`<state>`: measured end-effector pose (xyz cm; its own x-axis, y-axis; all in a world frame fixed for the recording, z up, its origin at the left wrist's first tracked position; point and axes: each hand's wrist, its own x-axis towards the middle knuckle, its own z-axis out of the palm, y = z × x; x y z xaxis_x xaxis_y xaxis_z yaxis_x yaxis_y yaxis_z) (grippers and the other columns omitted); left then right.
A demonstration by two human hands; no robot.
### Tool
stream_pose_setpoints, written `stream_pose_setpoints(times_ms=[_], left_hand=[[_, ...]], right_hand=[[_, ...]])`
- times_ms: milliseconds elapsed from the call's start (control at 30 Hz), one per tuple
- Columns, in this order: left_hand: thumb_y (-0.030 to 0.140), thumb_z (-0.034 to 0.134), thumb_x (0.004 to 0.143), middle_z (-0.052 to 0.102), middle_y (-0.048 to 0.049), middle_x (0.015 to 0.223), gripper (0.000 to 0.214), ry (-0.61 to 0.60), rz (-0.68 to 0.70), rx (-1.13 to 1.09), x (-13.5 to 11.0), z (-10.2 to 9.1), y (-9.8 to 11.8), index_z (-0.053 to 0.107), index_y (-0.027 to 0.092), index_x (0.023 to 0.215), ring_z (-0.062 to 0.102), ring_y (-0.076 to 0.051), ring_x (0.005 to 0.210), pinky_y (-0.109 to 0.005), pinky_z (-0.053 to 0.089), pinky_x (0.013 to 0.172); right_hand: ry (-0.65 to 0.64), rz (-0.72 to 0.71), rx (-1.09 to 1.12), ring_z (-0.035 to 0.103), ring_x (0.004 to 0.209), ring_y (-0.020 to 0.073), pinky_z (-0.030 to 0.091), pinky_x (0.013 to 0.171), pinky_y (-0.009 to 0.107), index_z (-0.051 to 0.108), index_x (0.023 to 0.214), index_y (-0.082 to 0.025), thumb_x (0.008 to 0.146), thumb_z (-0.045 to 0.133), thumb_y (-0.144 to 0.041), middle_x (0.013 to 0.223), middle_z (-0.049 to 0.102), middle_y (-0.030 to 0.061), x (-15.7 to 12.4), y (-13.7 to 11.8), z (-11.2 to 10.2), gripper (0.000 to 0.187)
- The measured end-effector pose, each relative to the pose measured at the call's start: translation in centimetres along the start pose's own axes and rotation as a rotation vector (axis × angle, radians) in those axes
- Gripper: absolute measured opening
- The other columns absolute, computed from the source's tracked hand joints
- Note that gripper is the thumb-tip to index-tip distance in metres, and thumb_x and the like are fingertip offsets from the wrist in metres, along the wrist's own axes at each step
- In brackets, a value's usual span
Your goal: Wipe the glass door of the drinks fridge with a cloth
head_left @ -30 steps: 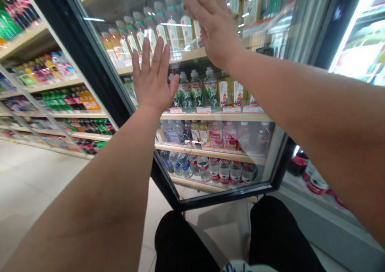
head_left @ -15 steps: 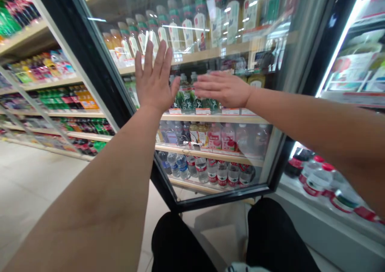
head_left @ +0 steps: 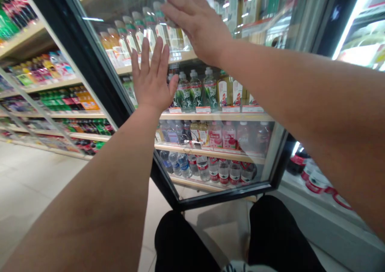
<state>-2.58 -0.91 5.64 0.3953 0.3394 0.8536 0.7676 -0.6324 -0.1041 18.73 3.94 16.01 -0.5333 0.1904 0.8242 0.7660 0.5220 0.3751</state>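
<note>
A black-framed glass door (head_left: 252, 163) of a drinks fridge stands swung open before me. My left hand (head_left: 153, 77) lies flat against its pane, fingers spread, holding nothing that shows. Higher up and to the right, my right hand (head_left: 198, 27) is at the glass with its fingers stretched out and pointing left. Its palm faces the pane, so I cannot make out whether anything thin lies under it. Through the glass, shelves of bottles show, among them green-labelled bottles (head_left: 195, 91) just right of my left hand.
Store shelves (head_left: 57, 79) with many drinks run along the left over a pale tiled floor (head_left: 21, 179). At the right is the lit fridge interior, with red-labelled bottles (head_left: 317, 181) on its bottom shelf. My knees (head_left: 180, 240) are bent below the door's lower edge.
My right hand has moved up and to the left across the glass, from beside my left hand to above it. My left hand has stayed pressed in nearly the same place.
</note>
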Motion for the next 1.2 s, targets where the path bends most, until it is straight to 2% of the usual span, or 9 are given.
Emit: stream_pose_setpoints(times_ms=[200, 367, 433, 500, 633, 700, 867, 1067, 1200], left_hand=[[0.062, 0.042, 0.096, 0.002, 0.0159, 0.171, 0.083, -0.015, -0.014, 0.028, 0.1, 0.0, -0.1, 0.019, 0.021, 0.165, -0.015, -0.023, 0.16, -0.054, -0.025, 0.128], [0.067, 0.036, 0.096, 0.002, 0.0185, 0.17, 0.081, -0.001, -0.005, 0.056, 0.2, 0.1, -0.4, 0.02, 0.027, 0.165, -0.013, -0.021, 0.161, -0.051, -0.021, 0.131], [0.067, 0.035, 0.097, 0.002, 0.0193, 0.169, 0.081, 0.002, -0.003, 0.097, 0.1, 0.1, -0.5, 0.021, 0.026, 0.165, -0.011, -0.022, 0.161, -0.051, -0.018, 0.132], [0.066, 0.033, 0.098, 0.0, 0.0201, 0.169, 0.08, 0.004, -0.001, 0.145, 0.1, 0.2, -0.6, 0.02, 0.026, 0.166, -0.01, -0.022, 0.161, -0.05, -0.016, 0.133], [0.068, 0.036, 0.095, 0.003, 0.0209, 0.169, 0.083, 0.017, -0.012, 0.056, 0.2, 0.2, -0.5, 0.022, 0.028, 0.165, -0.01, -0.023, 0.161, -0.05, -0.021, 0.131], [0.071, 0.038, 0.092, 0.007, 0.0205, 0.169, 0.086, 0.013, -0.017, 0.0, 0.2, 0.2, -0.4, 0.022, 0.029, 0.165, -0.012, -0.024, 0.161, -0.05, -0.026, 0.129], [0.067, 0.035, 0.095, 0.003, 0.02, 0.169, 0.082, 0.002, -0.023, 0.074, 0.1, 0.1, -0.3, 0.022, 0.029, 0.166, -0.011, -0.021, 0.16, -0.047, -0.02, 0.133], [0.066, 0.034, 0.095, 0.005, 0.0198, 0.169, 0.078, 0.019, -0.006, 0.048, 0.0, 0.1, -0.4, 0.022, 0.033, 0.165, -0.019, -0.014, 0.157, -0.046, -0.019, 0.133], [0.067, 0.033, 0.094, 0.005, 0.0181, 0.169, 0.08, 0.011, -0.015, 0.051, 0.1, 0.0, -0.3, 0.022, 0.031, 0.165, -0.017, -0.015, 0.158, -0.049, -0.018, 0.134]], right_hand=[[0.194, 0.071, 0.001, 0.026, 0.158, 0.0204, 0.021, 0.133, 0.048, 0.043, 0.157, -0.024, 0.105, 0.03, -0.018, 0.166, 0.038, -0.0003, -6.2, -0.4, -0.8, 0.054], [-0.048, -0.303, -0.003, 0.036, 0.155, 0.0173, 0.033, 0.129, 0.047, 0.052, 0.15, -0.033, 0.098, 0.034, -0.014, 0.16, 0.046, -0.0062, -13.1, -3.7, 1.3, 0.059], [-0.139, -0.424, -0.019, 0.038, 0.153, 0.018, 0.036, 0.127, 0.047, 0.052, 0.151, -0.033, 0.096, 0.04, -0.014, 0.161, 0.046, -0.006, -12.5, -3.2, 0.7, 0.059], [-0.111, -0.378, -0.062, 0.038, 0.153, 0.0215, 0.035, 0.127, 0.049, 0.051, 0.152, -0.027, 0.096, 0.04, -0.014, 0.162, 0.044, -0.0026, -10.2, -1.5, -0.7, 0.059], [0.208, 0.103, -0.074, 0.037, 0.154, 0.0233, 0.031, 0.128, 0.049, 0.051, 0.153, -0.019, 0.095, 0.033, -0.013, 0.162, 0.045, 0.002, -5.9, 2.0, -2.7, 0.061], [0.305, 0.207, -0.016, 0.036, 0.154, 0.0223, 0.027, 0.13, 0.045, 0.052, 0.152, -0.02, 0.095, 0.031, -0.021, 0.161, 0.046, 0.0006, -6.0, 2.4, -2.4, 0.061], [0.227, 0.015, 0.128, 0.04, 0.152, 0.0196, 0.028, 0.128, 0.033, 0.063, 0.143, -0.033, 0.09, 0.039, -0.042, 0.156, 0.052, -0.0058, -8.0, 2.6, -1.4, 0.059], [0.411, 0.048, 0.152, 0.044, 0.15, 0.0248, 0.029, 0.129, 0.047, 0.06, 0.145, -0.031, 0.095, 0.038, -0.037, 0.154, 0.055, -0.0053, -9.2, 6.1, -1.9, 0.054], [0.313, -0.106, 0.128, 0.037, 0.154, 0.0219, 0.032, 0.128, 0.051, 0.049, 0.153, -0.036, 0.091, 0.048, -0.028, 0.16, 0.047, -0.0035, -15.1, 2.6, 0.5, 0.063]])
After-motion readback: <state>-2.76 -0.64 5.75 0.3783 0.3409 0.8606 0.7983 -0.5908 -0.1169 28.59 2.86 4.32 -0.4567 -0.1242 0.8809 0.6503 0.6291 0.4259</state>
